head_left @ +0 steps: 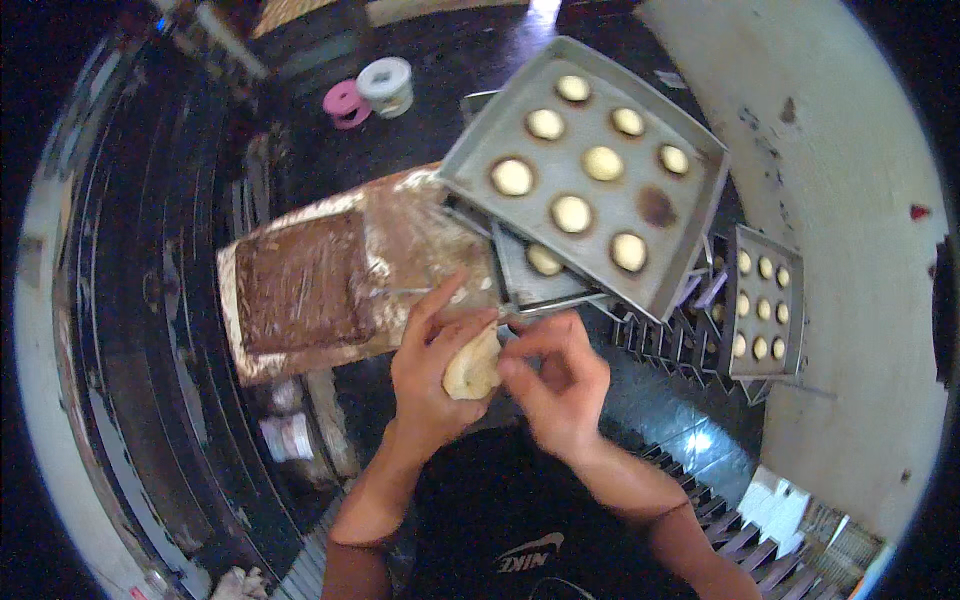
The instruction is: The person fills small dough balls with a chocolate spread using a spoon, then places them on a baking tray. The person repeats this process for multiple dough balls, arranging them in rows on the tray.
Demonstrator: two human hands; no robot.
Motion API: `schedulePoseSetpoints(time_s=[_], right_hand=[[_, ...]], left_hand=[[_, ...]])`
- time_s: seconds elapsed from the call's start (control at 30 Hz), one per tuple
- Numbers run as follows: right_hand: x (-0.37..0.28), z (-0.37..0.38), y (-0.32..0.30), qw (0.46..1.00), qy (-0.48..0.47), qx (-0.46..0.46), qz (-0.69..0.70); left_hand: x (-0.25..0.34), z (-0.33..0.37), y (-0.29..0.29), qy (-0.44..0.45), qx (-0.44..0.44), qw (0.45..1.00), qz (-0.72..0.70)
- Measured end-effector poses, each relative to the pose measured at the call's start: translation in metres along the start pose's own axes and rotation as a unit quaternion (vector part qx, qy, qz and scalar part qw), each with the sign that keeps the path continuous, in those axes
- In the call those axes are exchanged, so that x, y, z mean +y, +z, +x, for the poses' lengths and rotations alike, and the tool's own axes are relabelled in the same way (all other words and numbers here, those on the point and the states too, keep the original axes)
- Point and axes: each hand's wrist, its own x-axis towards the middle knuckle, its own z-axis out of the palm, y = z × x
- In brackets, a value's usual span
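Note:
My left hand [430, 365] cups a pale, flattened piece of dough [470, 372] in front of my chest, its index finger stretched outward. Thumb and fingers of my right hand [562, 378] are bent together at the dough's right edge, seeming to pinch it; slight blur hides the exact contact. Just beyond my hands, a square metal tray [560, 75] bears several round dough balls [602, 163] and a bare dark stain [657, 205]. To the left, a square slab of brown paste [305, 285] lies on a floury wooden board [412, 225].
Under the big tray sits another tray [530, 280] with a dough ball showing. At right, a tray of dough balls [790, 300] rests on a metal rack [655, 345] beside the wall [830, 170]. A white tub [386, 85] and a pink ring-shaped lid [345, 104] stand beyond the board.

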Motion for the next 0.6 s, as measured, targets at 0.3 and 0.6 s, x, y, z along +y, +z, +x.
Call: schedulePoseSetpoints(time_s=[0.3, 0.6], right_hand=[[-0.049, -0.034, -0.061, 0.924, 0.163, 0.133, 0.320], [-0.087, -0.119, 0.005, 0.979, -0.132, 0.027, -0.152]], left_hand=[[0.071, -0.008, 0.036, 0.072, -0.148, 0.985, -0.053], [0.036, -0.066, -0.033, 0.109, -0.210, 0.965, -0.112]])
